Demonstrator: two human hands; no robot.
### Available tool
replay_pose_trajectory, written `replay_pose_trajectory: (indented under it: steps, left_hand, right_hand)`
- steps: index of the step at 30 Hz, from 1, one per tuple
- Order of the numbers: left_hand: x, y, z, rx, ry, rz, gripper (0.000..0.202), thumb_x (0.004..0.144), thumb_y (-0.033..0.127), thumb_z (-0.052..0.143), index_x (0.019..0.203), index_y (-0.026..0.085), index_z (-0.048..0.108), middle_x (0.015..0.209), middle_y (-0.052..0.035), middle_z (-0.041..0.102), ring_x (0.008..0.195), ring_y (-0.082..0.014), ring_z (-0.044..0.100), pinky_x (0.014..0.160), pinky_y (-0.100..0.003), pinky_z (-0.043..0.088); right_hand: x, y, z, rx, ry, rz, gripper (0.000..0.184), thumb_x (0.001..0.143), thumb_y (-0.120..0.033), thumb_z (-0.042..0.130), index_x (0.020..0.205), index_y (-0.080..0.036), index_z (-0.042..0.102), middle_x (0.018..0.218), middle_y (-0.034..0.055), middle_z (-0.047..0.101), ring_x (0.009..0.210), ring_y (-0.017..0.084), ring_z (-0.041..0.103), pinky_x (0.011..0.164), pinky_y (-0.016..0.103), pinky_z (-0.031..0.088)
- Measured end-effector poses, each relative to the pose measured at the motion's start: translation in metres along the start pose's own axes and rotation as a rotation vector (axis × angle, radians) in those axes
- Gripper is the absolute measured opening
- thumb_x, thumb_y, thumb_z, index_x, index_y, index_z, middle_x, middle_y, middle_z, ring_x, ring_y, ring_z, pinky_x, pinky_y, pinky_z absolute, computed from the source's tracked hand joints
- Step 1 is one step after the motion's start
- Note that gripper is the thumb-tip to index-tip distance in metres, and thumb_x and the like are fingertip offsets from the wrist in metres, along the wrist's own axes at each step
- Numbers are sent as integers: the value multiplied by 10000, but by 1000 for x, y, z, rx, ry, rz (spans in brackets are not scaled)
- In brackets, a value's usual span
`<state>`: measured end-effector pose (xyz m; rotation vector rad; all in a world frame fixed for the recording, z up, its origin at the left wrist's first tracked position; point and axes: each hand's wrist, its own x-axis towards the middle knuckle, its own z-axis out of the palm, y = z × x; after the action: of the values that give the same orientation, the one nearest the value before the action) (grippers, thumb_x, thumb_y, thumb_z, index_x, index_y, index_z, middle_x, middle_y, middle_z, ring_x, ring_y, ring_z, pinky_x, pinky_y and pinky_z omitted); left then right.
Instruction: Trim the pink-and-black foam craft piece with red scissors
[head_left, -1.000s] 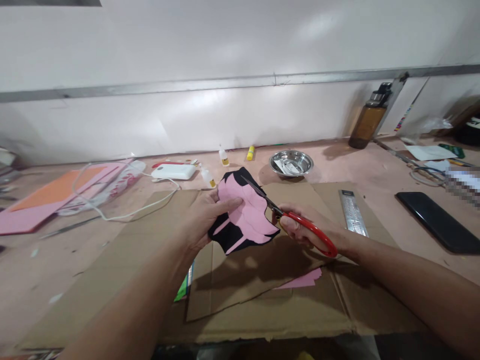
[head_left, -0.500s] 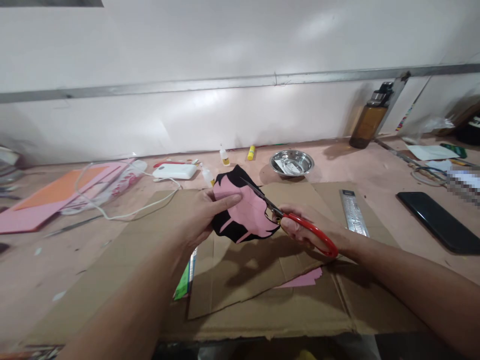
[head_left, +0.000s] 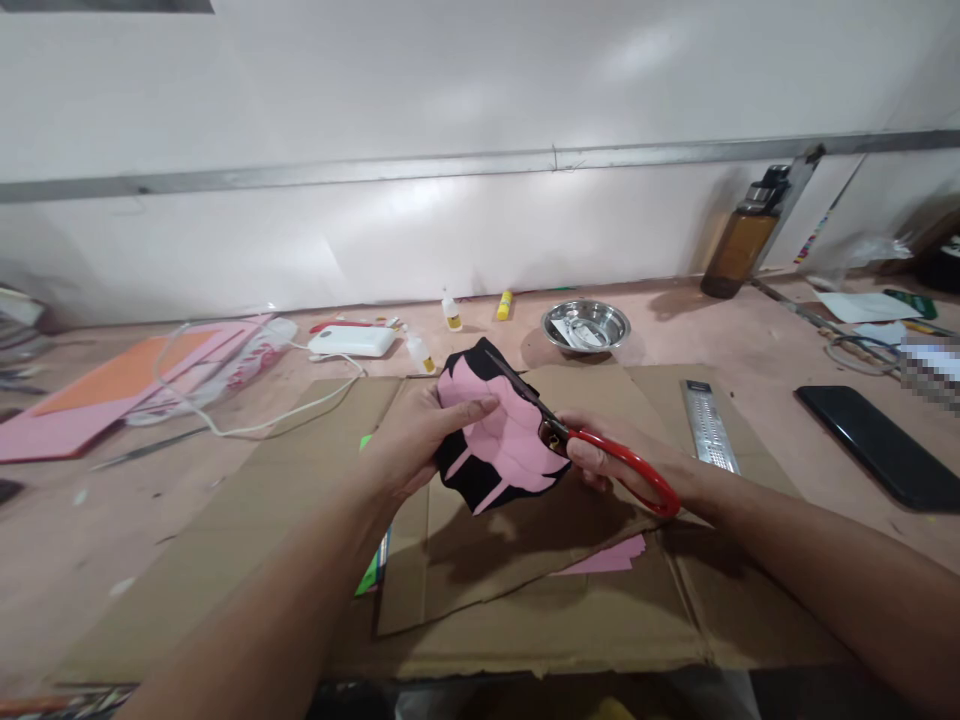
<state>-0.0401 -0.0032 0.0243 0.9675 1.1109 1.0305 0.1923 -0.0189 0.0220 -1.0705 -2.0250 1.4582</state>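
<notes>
Left hand pinched pink-and-black foam piece, raised above cardboard sheet. Right hand gripped red scissors, blades at piece's right edge. Ruler lay on cardboard's right part, apart from hands.

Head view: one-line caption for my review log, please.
Left hand holds a pink-and-black foam piece while the right hand cuts it with red-handled scissors above flattened cardboard.
</notes>
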Motion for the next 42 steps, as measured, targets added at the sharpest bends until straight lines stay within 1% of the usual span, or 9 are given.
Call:
replay_pose_trajectory:
  steps: [3, 7, 10, 17, 21, 24, 29, 35, 42]
  left_hand:
    - [0, 0, -1, -6, 3, -4, 200, 616, 289, 872, 742, 168, 775, 765, -98, 780, 645, -212, 720, 648, -290, 595]
    - [-1, 2, 0, 17, 26, -39, 200, 598, 296, 882, 690, 164, 762, 681, -92, 760, 579, -214, 704, 566, -285, 579]
    - [-2, 3, 1, 15, 16, -27, 190, 604, 283, 882, 680, 162, 757, 651, -83, 751, 572, -210, 701, 574, -282, 578]
    - [-2, -1, 1, -37, -19, 3, 229, 639, 277, 860, 823, 167, 779, 864, -122, 787, 764, -277, 744, 681, -339, 601]
    - [-2, -2, 1, -35, -25, 12, 228, 656, 279, 851, 835, 162, 775, 877, -120, 787, 788, -280, 745, 709, -340, 601]
    - [-3, -2, 1, -47, -29, 7, 220, 658, 269, 848, 834, 161, 772, 864, -112, 787, 791, -275, 744, 721, -337, 599]
    - [-2, -4, 2, -66, -46, 28, 217, 683, 282, 836, 857, 169, 772, 894, -104, 788, 790, -260, 740, 733, -334, 598]
    - [-3, -3, 3, -65, -32, 33, 216, 672, 276, 845, 851, 176, 780, 890, -102, 787, 803, -261, 739, 732, -317, 592]
    - [-4, -3, 4, -58, -41, 29, 274, 633, 324, 871, 834, 157, 788, 911, -129, 785, 820, -268, 740, 745, -304, 579]
  right_hand:
    - [-1, 0, 0, -31, -4, -17, 509, 873, -638, 534, 1107, -193, 608, 766, 14, 572, 660, 141, 487, 623, 265, 450]
    - [0, -1, -1, -76, 10, -69, 488, 879, -628, 532, 1101, -200, 611, 785, 20, 583, 667, 146, 510, 614, 262, 455]
    - [1, -2, 0, -92, 26, -83, 472, 881, -616, 541, 1112, -211, 615, 795, 23, 589, 652, 144, 494, 595, 260, 444]
    - [-2, 3, 3, -39, 43, -34, 498, 897, -608, 516, 1173, -205, 616, 874, 44, 614, 616, 129, 458, 538, 251, 405]
    - [-2, 5, 2, -68, 44, -87, 410, 931, -562, 505, 1069, -198, 636, 990, 57, 632, 729, 143, 515, 577, 246, 405]
    - [-2, 4, 1, -82, 49, -124, 374, 962, -528, 478, 1057, -198, 626, 1027, 54, 637, 848, 163, 556, 639, 250, 423]
    - [-2, 1, 2, -79, 74, -137, 446, 940, -594, 468, 1055, -193, 626, 1007, 54, 639, 793, 158, 562, 670, 267, 445]
    - [-3, -3, 4, -93, 117, -138, 480, 915, -642, 474, 975, -196, 640, 921, 41, 619, 740, 151, 542, 660, 272, 448]
    - [-1, 5, 3, -78, 108, -100, 499, 916, -625, 495, 1141, -203, 636, 803, 13, 563, 632, 124, 487, 586, 248, 419]
